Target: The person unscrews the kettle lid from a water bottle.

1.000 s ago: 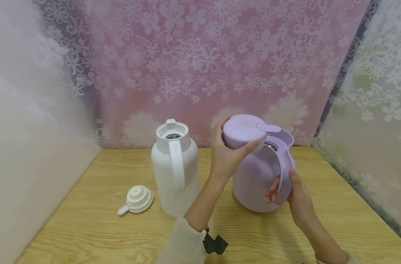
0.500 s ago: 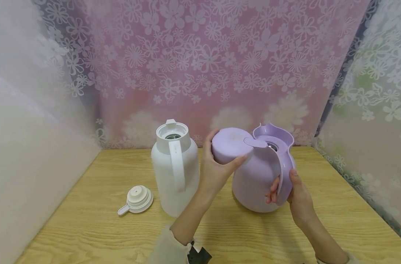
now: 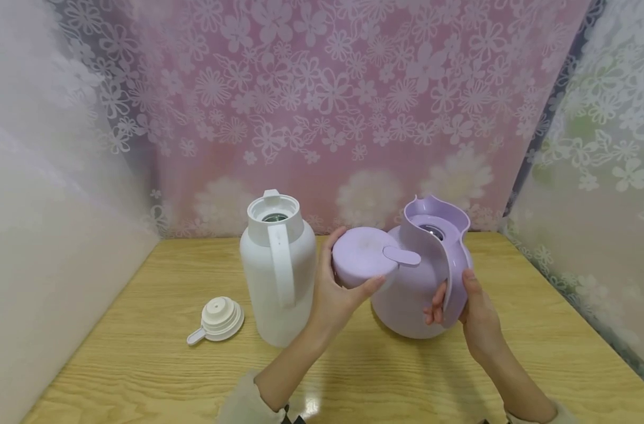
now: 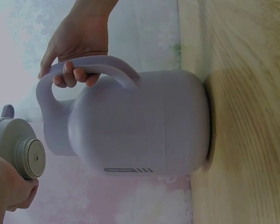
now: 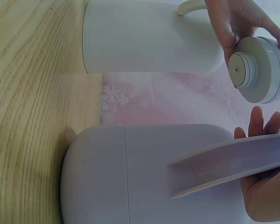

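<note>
My left hand [image 3: 339,303] grips a round lilac lid [image 3: 365,253] by its sides, thumb in front. The lid has a short tab pointing right, and its pale screw plug shows underneath in both wrist views. My right hand [image 3: 478,318] holds the handle [image 4: 95,63] of a lilac thermos jug [image 3: 407,300], fingers passed through the loop. That jug stands upright on the table, its spouted mouth uncovered. The lid is held up in front of the jug's left side, overlapping it in the head view.
A white thermos jug [image 3: 276,282] with an uncovered mouth stands left of my left hand. Its cream stopper [image 3: 221,318] lies on the wooden table [image 3: 142,377] further left. A pink floral curtain [image 3: 322,118] hangs behind the table, with pale panels at both sides.
The left hand has carried the lilac lid left and down, away from the jug's mouth, which now shows fully. The right hand keeps its hold on the handle.
</note>
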### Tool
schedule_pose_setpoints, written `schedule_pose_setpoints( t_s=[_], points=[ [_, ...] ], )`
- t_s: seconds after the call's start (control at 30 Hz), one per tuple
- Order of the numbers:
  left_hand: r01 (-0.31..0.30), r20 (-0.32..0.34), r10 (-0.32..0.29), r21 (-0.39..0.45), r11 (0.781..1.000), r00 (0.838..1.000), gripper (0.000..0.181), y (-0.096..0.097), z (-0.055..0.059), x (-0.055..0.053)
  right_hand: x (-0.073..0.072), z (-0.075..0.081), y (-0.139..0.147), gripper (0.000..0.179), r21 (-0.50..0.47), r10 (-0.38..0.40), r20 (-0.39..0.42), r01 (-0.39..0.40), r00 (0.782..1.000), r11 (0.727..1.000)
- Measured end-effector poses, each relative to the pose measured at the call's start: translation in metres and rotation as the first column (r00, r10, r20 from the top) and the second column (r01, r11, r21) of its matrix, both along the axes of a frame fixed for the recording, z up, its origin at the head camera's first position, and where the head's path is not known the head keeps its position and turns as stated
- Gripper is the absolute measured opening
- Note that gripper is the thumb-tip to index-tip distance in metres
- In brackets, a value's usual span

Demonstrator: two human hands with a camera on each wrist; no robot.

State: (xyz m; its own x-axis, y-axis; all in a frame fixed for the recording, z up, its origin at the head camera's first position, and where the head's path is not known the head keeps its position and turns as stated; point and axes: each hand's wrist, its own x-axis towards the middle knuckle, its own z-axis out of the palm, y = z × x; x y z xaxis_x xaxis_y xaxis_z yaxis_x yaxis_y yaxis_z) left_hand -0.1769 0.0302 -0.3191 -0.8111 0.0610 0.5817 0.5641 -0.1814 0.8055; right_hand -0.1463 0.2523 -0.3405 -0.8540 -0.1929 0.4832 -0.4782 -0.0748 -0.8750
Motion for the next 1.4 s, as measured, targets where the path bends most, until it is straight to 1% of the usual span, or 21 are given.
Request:
schedule_pose_setpoints(
  t_s=[0.1, 0.23, 0.4, 0.47, 0.6, 0.7, 0.8, 0.9, 1.0, 1.1, 1.2, 1.3, 1.4],
  points=[
    [0.034, -0.007, -0.034, 0.022, 0.999, 0.999, 0.082, -0.003, -0.005, 0.003, 0.0, 0.001, -0.001, 0.058, -0.003, 0.008, 0.004, -0.008, 1.0, 1.0],
    [0.053, -0.015, -0.053, 0.024, 0.998, 0.998, 0.083, -0.006, -0.012, 0.006, 0.001, 0.001, 0.0, 0.058, -0.004, 0.011, 0.004, -0.011, 1.0, 1.0],
    [0.058, 0.02, -0.058, 0.011, 0.998, 0.998, 0.084, -0.009, -0.019, 0.008, 0.0, 0.001, 0.0, 0.058, 0.003, -0.002, -0.005, 0.002, 1.0, 1.0],
    [0.069, 0.032, -0.069, 0.004, 0.998, 0.997, 0.084, -0.011, -0.023, 0.007, 0.0, 0.001, 0.001, 0.058, 0.006, -0.004, -0.007, 0.004, 1.0, 1.0],
    [0.106, 0.02, -0.106, 0.006, 0.994, 0.994, 0.082, -0.014, -0.03, 0.007, 0.0, -0.001, 0.001, 0.058, 0.011, -0.008, -0.003, 0.008, 1.0, 1.0],
    [0.135, 0.002, -0.136, 0.017, 0.991, 0.991, 0.081, -0.016, -0.036, 0.007, 0.0, -0.001, 0.0, 0.058, 0.014, -0.013, -0.001, 0.013, 1.0, 1.0],
    [0.16, 0.001, -0.16, 0.024, 0.987, 0.987, 0.081, -0.018, -0.042, 0.006, 0.0, 0.0, 0.0, 0.058, 0.018, -0.016, -0.004, 0.016, 1.0, 1.0],
    [0.188, 0.012, -0.188, 0.028, 0.982, 0.982, 0.081, -0.019, -0.047, 0.005, 0.0, 0.0, 0.001, 0.057, 0.016, -0.015, -0.004, 0.015, 1.0, 1.0],
    [0.227, 0.025, -0.228, 0.035, 0.973, 0.973, 0.08, -0.019, -0.052, 0.005, 0.0, 0.001, 0.001, 0.057, 0.009, -0.012, -0.003, 0.012, 1.0, 1.0],
    [0.25, 0.031, -0.251, 0.033, 0.968, 0.968, 0.081, -0.018, -0.056, 0.006, 0.0, 0.001, 0.001, 0.057, 0.005, -0.012, -0.001, 0.012, 1.0, 1.0],
    [0.258, 0.036, -0.259, 0.026, 0.966, 0.965, 0.082, -0.018, -0.061, 0.006, 0.001, 0.002, 0.0, 0.057, 0.006, -0.01, -0.003, 0.01, 1.0, 1.0],
    [0.256, 0.038, -0.256, 0.003, 0.967, 0.966, 0.082, -0.018, -0.067, 0.006, 0.001, 0.002, 0.0, 0.056, 0.001, 0.0, -0.009, 0.0, 1.0, 1.0],
    [0.247, 0.02, -0.247, -0.027, 0.969, 0.969, 0.083, -0.018, -0.07, 0.006, 0.001, 0.002, 0.0, 0.056, -0.013, 0.018, -0.018, -0.018, 1.0, 1.0]
  ],
)
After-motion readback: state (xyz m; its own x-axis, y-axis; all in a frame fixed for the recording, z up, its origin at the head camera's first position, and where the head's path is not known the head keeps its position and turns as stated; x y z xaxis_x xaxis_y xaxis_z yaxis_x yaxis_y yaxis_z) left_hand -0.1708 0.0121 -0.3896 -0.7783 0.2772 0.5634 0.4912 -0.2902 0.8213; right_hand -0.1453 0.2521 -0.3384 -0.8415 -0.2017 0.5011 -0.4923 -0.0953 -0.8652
